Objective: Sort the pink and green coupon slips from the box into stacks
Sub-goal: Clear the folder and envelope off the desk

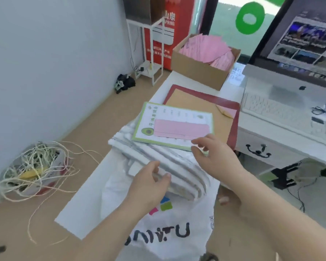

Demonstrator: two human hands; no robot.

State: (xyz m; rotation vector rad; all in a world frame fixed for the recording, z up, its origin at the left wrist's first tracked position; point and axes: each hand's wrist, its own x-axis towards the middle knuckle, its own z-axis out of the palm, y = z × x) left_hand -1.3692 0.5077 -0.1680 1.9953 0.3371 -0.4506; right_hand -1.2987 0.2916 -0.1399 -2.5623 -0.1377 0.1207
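Stacking step: pink stack [181, 129] lies on green-bordered sheet [177, 112]; right hand [213, 151] relaxed at its 5 o'clock corner, left hand [151, 179] slack, empty; next likely a reach to box [196, 70] at 1 o'clock.

Box [196, 72], far end of surface [87, 204], slips [205, 48] inside; card [177, 112] before it, slip stack [181, 129] on top; keyboard [271, 108] right; bag [167, 232] nearest.

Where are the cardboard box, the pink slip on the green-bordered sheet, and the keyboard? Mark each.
cardboard box [196, 70], head view, on its near side wall.
pink slip [181, 129], head view, middle of its face.
keyboard [271, 110], head view, on its keys.
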